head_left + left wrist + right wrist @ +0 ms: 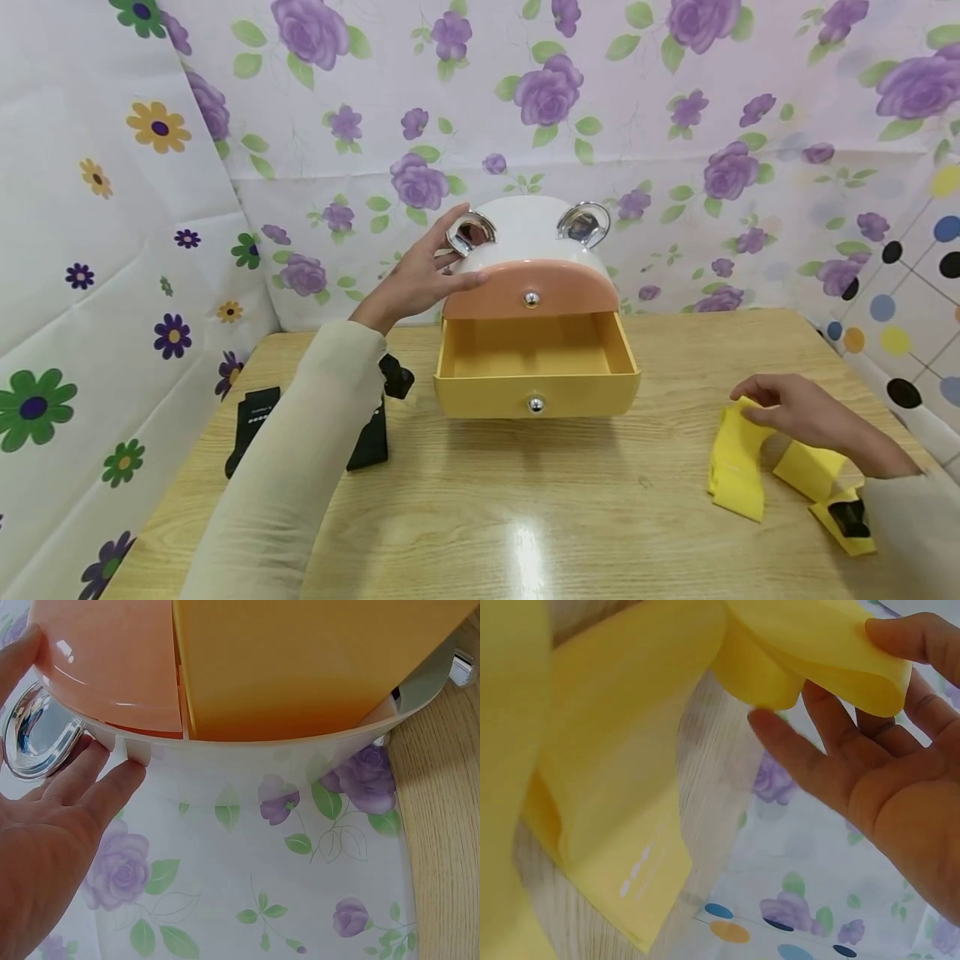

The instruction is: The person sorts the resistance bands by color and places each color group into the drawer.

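A small storage box (525,225) with a white rounded shell and silver ears stands at the table's back. Its orange upper drawer (495,292) is closed; the yellow lower drawer (480,396) is pulled out, bare inside. My left hand (412,279) holds the box's upper left side, thumb on the orange front and fingers against the white shell (247,769) beside the ear. At the right, my right hand (806,412) pinches a yellow sock (738,467) between thumb and fingers, one end raised. Another yellow piece (810,468), apparently a sock, lies beside it, partly under the forearm.
Black folded socks (255,417) lie at the table's left, and another black piece (369,442) is partly behind my left sleeve. A flowered cloth (480,108) hangs behind the wooden table (585,517). Patterned sheets flank it on both sides.
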The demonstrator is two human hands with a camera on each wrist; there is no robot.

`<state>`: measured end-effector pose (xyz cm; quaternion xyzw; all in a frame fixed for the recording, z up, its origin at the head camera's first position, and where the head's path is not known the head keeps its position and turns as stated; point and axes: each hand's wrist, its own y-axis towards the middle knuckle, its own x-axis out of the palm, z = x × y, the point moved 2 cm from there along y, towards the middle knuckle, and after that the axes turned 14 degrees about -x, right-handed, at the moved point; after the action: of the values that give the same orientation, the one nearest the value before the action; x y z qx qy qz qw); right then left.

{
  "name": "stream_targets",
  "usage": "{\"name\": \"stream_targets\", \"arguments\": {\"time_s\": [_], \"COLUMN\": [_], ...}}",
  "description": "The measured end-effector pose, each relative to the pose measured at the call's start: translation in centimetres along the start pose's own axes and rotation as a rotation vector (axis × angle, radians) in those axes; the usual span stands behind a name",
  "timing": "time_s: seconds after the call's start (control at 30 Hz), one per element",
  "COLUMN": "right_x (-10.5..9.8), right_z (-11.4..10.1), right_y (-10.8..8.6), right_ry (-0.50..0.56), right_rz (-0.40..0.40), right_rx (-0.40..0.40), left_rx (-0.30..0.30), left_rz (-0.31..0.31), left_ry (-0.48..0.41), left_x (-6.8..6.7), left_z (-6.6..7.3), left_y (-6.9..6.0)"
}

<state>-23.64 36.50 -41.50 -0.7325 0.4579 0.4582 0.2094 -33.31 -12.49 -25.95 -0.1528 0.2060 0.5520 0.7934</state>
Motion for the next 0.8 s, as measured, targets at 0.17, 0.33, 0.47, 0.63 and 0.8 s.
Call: {"name": "stream_targets", "arguments": {"time_s": [0.17, 0.33, 0.47, 0.63, 0.8], "right_x": [0.3, 0.3, -0.4, -1.3, -2.1], "right_z": [-0.2, -0.8, -1.5, -2.9, -4.9], "right_y": [0.4, 0.7, 1.0, 1.6, 2.1], "right_ry": [0.017, 0.028, 0.018, 0.031, 0.028], "right_rz": [0.006, 0.038, 0.080, 0.117, 0.139], "right_rx": [-0.009, -0.039, -0.054, -0.085, -0.116], "left_rx": [0.008, 0.016, 0.017, 0.018, 0.014], "left_rz": [0.003, 0.002, 0.002, 0.003, 0.002], "left_ry": [0.003, 0.010, 0.016, 0.021, 0.020], "left_x": [-0.1, 0.0, 0.0, 0.0, 0.0], "left_z": [-0.1, -0.1, -0.1, -0.1, -0.2], "left_y": [0.0, 0.1, 0.1, 0.1, 0.2]}}
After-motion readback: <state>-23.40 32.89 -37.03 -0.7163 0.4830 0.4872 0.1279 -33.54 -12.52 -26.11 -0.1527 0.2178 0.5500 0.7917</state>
